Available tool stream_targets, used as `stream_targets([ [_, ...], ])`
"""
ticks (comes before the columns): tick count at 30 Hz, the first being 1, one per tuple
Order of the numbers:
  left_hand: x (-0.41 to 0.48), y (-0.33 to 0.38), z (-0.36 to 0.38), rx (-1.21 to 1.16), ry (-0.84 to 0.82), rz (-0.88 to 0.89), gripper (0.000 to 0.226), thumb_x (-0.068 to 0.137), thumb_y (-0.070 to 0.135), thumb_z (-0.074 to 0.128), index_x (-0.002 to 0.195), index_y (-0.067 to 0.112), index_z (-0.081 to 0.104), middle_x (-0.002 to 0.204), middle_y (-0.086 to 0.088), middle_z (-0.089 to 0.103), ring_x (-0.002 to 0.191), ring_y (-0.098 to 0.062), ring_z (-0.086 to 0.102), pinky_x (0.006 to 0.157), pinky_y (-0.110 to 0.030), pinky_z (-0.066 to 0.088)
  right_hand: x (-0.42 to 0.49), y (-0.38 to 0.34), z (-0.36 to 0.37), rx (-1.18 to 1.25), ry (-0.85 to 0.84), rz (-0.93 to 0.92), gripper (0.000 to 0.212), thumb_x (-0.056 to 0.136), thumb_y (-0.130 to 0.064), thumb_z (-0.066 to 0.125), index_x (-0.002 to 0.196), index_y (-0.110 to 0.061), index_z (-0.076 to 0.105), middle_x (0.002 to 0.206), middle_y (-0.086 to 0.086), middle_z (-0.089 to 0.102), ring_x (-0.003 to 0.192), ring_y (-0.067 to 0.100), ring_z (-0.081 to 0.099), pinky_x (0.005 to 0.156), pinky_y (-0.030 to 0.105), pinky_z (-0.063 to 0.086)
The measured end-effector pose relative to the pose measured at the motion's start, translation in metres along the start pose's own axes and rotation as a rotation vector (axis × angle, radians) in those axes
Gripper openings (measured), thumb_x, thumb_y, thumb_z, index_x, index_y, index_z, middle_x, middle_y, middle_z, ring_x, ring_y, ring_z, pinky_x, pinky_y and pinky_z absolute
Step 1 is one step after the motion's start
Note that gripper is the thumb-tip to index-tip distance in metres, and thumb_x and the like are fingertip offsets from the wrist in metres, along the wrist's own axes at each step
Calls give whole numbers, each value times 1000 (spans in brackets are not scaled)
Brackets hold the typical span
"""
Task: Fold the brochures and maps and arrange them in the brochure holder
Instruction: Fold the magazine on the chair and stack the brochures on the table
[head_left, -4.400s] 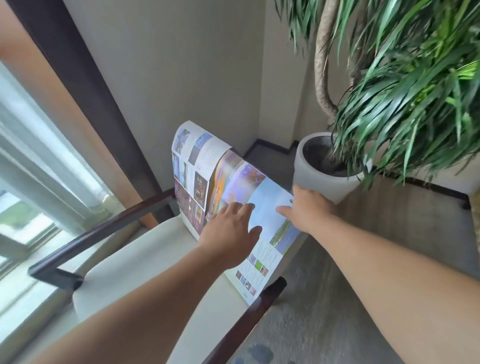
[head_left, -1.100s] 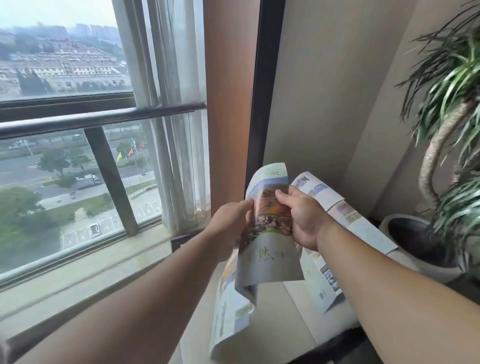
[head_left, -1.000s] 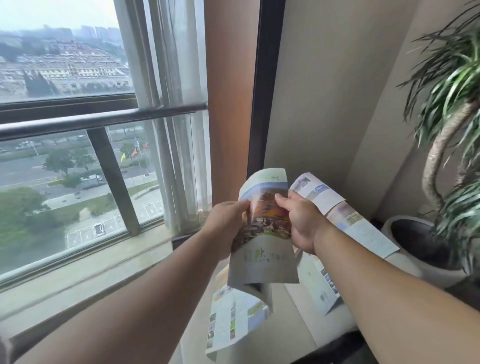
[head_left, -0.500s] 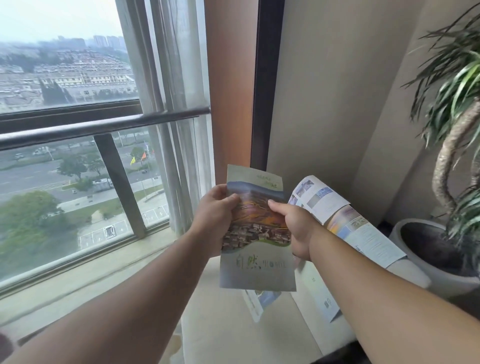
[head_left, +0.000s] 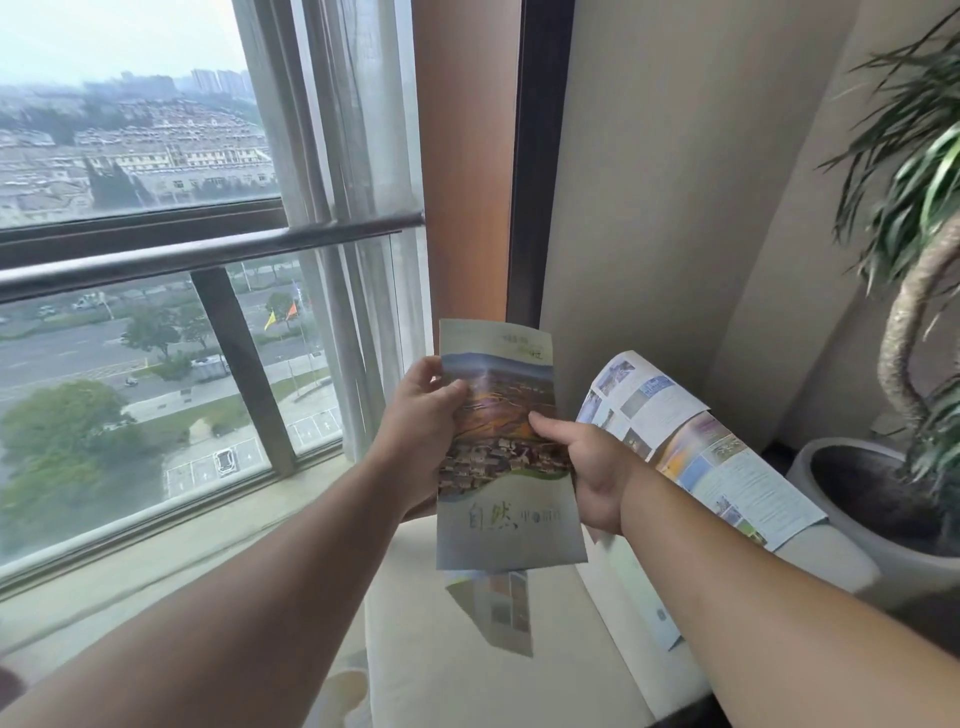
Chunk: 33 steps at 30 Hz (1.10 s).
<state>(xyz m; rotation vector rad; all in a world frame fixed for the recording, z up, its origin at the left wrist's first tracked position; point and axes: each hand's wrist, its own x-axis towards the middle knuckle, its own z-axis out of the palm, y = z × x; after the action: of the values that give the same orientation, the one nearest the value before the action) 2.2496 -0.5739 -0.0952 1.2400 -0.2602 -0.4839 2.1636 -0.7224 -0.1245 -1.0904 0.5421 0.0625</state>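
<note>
Glossy paper brochure (head_left: 506, 452), folded down to one panel, held upright between both hands with the cover facing the camera. Pinched at its left edge by the left hand (head_left: 421, 436), thumb on the front, fingers curled behind. Same on the right edge with the right hand (head_left: 592, 467), thumb on the cover, fingers hidden behind. Loose panel (head_left: 498, 608) poking out just below the hands. Unfolded second brochure (head_left: 701, 447) just beyond the right hand, lying on a cream chair (head_left: 467, 675). White plant pot (head_left: 831, 499) further right. Window (head_left: 130, 156) off left of the left hand.
</note>
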Motion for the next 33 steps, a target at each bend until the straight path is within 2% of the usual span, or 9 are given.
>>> stream_targets([
  [3,4,-3,-4,205,98,43,17,98,8,50,112,16,56,95,-8,69,65,-19,72,55,-34,56,6,-3,-2,-41,71,-139,18,101,-10,46,107,-5,63,112,24,67,88,34,66,82,45,52],
  [7,9,-10,-6,418,189,102,21,95,21,58,114,22,50,90,8,61,58,0,67,42,-18,47,10,-9,-1,-114,91,-266,20,103,-6,44,95,-13,62,92,14,71,80,30,68,79,47,54],
  [13,5,-6,-8,186,-9,-274,27,91,42,60,106,20,65,93,-11,72,60,-18,72,45,-28,52,12,-13,4,-34,-25,-314,30,101,-2,38,116,-12,62,109,17,73,95,32,70,82,46,57],
  [17,6,-8,-7,150,22,-210,19,87,21,66,104,11,64,90,-16,75,74,-33,74,63,-46,58,14,-9,4,-94,2,-283,31,98,-5,39,119,-11,61,109,22,69,95,35,66,81,49,55],
  [22,4,-6,-6,142,106,-90,10,87,-1,59,91,6,64,75,-16,71,64,-32,71,66,-55,58,15,-7,7,-248,165,-306,20,92,-5,51,105,-17,60,104,20,69,90,33,66,87,56,54],
  [25,0,0,-6,41,41,-58,15,92,-1,53,86,9,62,72,-15,71,62,-32,71,57,-45,58,13,-6,6,-169,162,-241,26,92,-18,56,118,-15,58,110,18,68,91,32,67,83,47,53],
  [28,-5,4,-6,-5,-11,-65,18,93,-1,53,82,10,62,70,-15,71,60,-31,71,51,-39,56,8,-7,7,-109,84,-111,33,94,-29,55,120,-9,65,118,18,68,105,36,66,100,50,47],
  [30,-5,3,-6,38,8,-65,17,93,0,54,83,10,62,71,-14,71,60,-30,71,52,-38,56,7,-7,11,-85,70,-116,36,96,-24,56,126,-5,61,128,19,63,117,38,61,105,55,44],
  [33,-1,-2,-7,283,141,23,13,90,4,56,88,15,63,85,-14,72,64,-22,70,53,-31,54,7,-9,14,-110,126,-240,25,98,-7,52,122,-3,58,121,26,65,109,42,64,97,60,48],
])
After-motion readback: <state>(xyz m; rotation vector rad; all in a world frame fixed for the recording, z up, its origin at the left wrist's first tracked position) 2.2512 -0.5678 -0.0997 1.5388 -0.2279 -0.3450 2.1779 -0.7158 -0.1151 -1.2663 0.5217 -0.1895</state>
